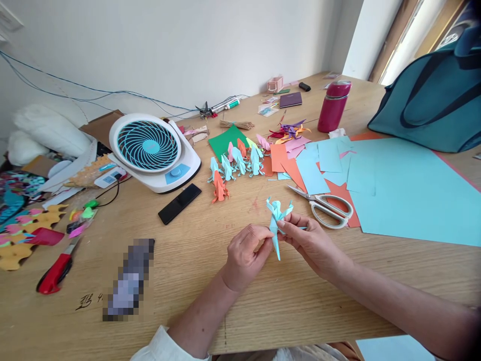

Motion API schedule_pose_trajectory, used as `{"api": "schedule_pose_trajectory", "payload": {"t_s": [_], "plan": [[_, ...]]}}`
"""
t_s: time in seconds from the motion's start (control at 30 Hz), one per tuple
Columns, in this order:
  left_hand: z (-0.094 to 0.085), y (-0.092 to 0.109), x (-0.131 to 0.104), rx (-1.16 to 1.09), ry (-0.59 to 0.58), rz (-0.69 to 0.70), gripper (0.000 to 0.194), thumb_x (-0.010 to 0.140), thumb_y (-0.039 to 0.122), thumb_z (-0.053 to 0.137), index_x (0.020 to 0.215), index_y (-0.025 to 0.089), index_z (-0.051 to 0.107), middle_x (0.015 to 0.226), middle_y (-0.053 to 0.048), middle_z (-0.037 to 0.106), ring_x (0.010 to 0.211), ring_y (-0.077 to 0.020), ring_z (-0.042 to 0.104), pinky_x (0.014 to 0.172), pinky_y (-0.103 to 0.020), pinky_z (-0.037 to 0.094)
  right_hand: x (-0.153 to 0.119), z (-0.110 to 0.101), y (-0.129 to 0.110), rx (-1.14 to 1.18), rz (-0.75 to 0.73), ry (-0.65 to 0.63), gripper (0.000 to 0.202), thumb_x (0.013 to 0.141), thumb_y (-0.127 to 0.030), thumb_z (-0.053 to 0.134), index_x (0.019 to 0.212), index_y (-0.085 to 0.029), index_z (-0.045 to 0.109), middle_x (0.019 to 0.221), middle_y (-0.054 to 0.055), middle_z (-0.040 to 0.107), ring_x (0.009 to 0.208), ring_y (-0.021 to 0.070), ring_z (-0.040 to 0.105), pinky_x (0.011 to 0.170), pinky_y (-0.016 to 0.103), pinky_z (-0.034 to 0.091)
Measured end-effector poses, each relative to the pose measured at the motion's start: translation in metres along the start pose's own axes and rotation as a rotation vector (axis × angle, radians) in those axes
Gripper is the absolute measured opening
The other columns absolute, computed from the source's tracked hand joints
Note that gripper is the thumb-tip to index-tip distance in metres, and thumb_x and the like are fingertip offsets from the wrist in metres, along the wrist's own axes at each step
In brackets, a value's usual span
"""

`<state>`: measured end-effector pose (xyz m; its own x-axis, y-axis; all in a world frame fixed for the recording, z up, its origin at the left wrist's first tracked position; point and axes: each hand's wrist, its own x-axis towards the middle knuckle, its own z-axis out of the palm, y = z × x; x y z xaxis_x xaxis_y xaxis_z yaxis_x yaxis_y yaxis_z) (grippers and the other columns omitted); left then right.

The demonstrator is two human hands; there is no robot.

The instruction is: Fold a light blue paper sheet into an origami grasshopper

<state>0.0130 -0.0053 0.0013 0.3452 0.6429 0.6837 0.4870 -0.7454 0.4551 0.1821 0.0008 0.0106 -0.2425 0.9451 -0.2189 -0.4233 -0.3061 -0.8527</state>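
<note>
Between my hands, above the wooden table, is a light blue folded paper figure with several thin limbs. My left hand pinches it low on its left side with thumb and forefinger. My right hand grips its middle from the right, the thumb on top. One pointed limb hangs down between the hands. Behind it stand several finished-looking folded figures, light blue ones and an orange one. White-handled scissors lie just beyond my right hand.
A white fan and a black phone are at the left, a red-handled knife farther left. Blue paper sheets, a magenta bottle and a teal bag occupy the right.
</note>
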Motion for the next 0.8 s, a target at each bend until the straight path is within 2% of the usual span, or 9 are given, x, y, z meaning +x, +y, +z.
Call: {"api": "schedule_pose_trajectory", "payload": {"t_s": [0.3,0.5,0.63,0.8], "plan": [[0.006,0.013,0.002,-0.170,0.112,-0.242,0.011,0.084,0.007,0.064,0.085,0.018,0.062,0.086,-0.003,0.062,0.080,-0.0119,0.062,0.068,-0.020,0.054,0.002,-0.001,0.008,0.033,-0.049,0.000,0.031,0.070,-0.045,0.083,0.073,-0.019,0.066,0.074,-0.001,0.064,0.075,0.0142,0.057,0.085,0.032,0.046],[0.011,0.017,-0.002,-0.358,0.129,-0.465,0.005,0.090,0.015,0.060,0.086,0.017,0.058,0.088,-0.002,0.059,0.074,-0.0104,0.061,0.064,-0.020,0.057,0.003,-0.003,0.013,-0.019,-0.093,-0.007,0.028,0.075,-0.046,0.080,0.079,-0.020,0.069,0.077,-0.001,0.064,0.075,0.0137,0.056,0.080,0.029,0.045],[0.013,0.020,0.001,-0.481,0.127,-0.618,0.010,0.092,0.023,0.060,0.085,0.017,0.056,0.086,-0.001,0.060,0.065,-0.0088,0.060,0.058,-0.020,0.056,0.005,-0.004,0.015,-0.059,-0.114,-0.001,0.028,0.076,-0.046,0.079,0.080,-0.021,0.070,0.076,-0.001,0.064,0.075,0.0138,0.056,0.077,0.029,0.044],[0.013,0.023,0.005,-0.534,0.130,-0.703,0.013,0.092,0.028,0.060,0.086,0.017,0.055,0.078,0.001,0.059,0.059,-0.0086,0.056,0.053,-0.020,0.056,0.005,-0.004,0.014,-0.135,-0.155,0.031,0.030,0.075,-0.048,0.079,0.076,-0.020,0.069,0.075,0.000,0.065,0.073,0.0135,0.056,0.073,0.027,0.044]]}}
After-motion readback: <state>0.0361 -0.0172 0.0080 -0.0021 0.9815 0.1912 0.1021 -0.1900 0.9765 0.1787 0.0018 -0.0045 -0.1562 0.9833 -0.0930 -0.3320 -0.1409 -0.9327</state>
